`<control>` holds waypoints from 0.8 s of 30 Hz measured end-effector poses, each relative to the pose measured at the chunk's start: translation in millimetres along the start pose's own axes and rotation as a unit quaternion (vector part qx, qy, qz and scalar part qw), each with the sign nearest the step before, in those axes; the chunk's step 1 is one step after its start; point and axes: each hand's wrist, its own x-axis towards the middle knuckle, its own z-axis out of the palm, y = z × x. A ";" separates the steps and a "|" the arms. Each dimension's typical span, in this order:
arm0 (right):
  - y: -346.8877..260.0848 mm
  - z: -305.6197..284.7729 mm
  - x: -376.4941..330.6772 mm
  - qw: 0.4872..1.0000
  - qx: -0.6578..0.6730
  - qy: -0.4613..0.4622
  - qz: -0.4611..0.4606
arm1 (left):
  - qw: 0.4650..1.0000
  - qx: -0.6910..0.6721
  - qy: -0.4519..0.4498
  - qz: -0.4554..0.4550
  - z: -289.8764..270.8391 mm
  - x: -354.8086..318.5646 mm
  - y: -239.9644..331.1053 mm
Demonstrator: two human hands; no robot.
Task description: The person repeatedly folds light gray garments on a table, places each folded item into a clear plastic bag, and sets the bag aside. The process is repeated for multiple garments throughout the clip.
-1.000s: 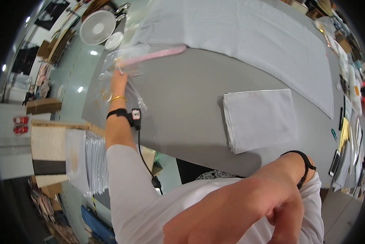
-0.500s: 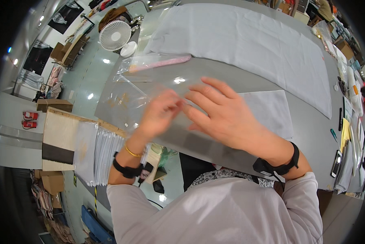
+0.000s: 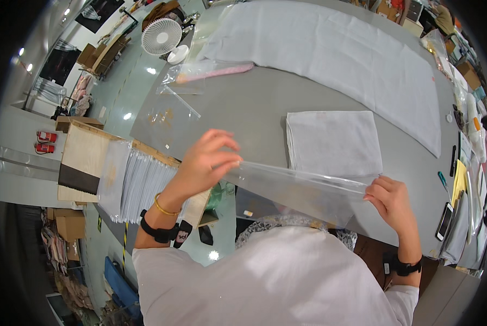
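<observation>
A clear plastic bag point(image 3: 300, 190) stretches between my two hands at the table's near edge. My left hand point(image 3: 208, 163) pinches one upper corner of it, and my right hand point(image 3: 387, 198) grips the opposite corner. The bag's lower part hangs toward my lap and looks see-through. Just beyond it lies a folded light-grey cloth point(image 3: 333, 141), flat on the grey table point(image 3: 238, 108). A larger light-grey cloth point(image 3: 330, 49) is spread across the far side.
More clear bags point(image 3: 165, 111) lie at the table's left. A box of packed, bagged pieces point(image 3: 146, 182) stands at left. Along the right edge are a phone point(image 3: 445, 221), a teal-handled tool point(image 3: 442, 178) and yellow paper point(image 3: 460, 176). A white fan point(image 3: 162, 37) stands beyond the far left.
My hands were close together over the table. They have since moved apart and nearer to me, with the clear bag stretched between them. The folded cloth is now uncovered.
</observation>
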 end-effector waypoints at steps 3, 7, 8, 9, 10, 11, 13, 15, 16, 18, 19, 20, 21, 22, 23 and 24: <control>-2.3 3.4 -2.1 1.000 -0.011 -0.001 -0.029 | 0.995 0.004 -0.030 0.094 18.4 -0.8 5.2; 3.2 31.8 26.9 0.998 0.021 0.014 -0.063 | 0.946 -0.237 -0.222 0.017 37.1 20.9 -7.8; 5.7 39.1 31.9 0.999 0.029 -0.012 -0.021 | 0.919 -0.251 -0.299 -0.059 31.7 28.0 -18.0; 9.6 44.6 34.8 0.993 0.091 0.076 0.021 | 0.945 -0.218 -0.236 -0.055 14.7 34.8 -34.8; 14.2 50.8 36.3 0.977 0.139 0.134 0.091 | 0.967 -0.160 -0.179 -0.080 -7.6 36.6 -51.9; 19.9 56.9 36.3 0.958 0.175 0.173 0.151 | 0.997 -0.002 -0.002 -0.082 -22.0 32.1 -61.4; 35.1 70.6 34.4 0.959 0.098 0.145 0.224 | 0.916 0.347 0.190 0.058 -56.2 61.4 -100.5; 51.9 88.3 31.2 0.958 0.015 0.100 0.270 | 0.942 0.284 0.157 0.088 -25.5 87.1 -109.9; 60.9 98.8 30.9 0.948 -0.022 0.069 0.310 | 0.953 0.249 0.144 0.099 -5.3 101.4 -109.2; 76.7 119.6 32.5 0.938 -0.074 0.052 0.334 | 0.968 0.186 0.120 0.120 38.4 127.6 -106.9; 84.0 126.2 33.5 0.935 -0.090 0.057 0.337 | 0.981 0.136 0.075 0.117 75.6 135.9 -101.4; 88.9 132.5 36.7 0.929 -0.105 0.052 0.350 | 0.990 0.087 0.028 0.104 113.0 139.0 -92.9; 91.5 137.5 41.0 0.924 -0.118 0.047 0.359 | 0.993 0.068 -0.008 0.101 137.7 139.6 -90.7; 89.9 143.2 47.2 0.921 -0.127 0.038 0.365 | 0.993 0.048 -0.067 0.080 156.3 138.7 -90.2; 85.7 148.6 54.6 0.919 -0.133 0.027 0.369 | 0.995 0.039 -0.070 0.061 169.1 135.2 -91.3; 79.7 153.2 62.3 0.925 -0.148 0.048 0.346 | 0.995 0.029 -0.095 0.032 179.8 129.8 -90.1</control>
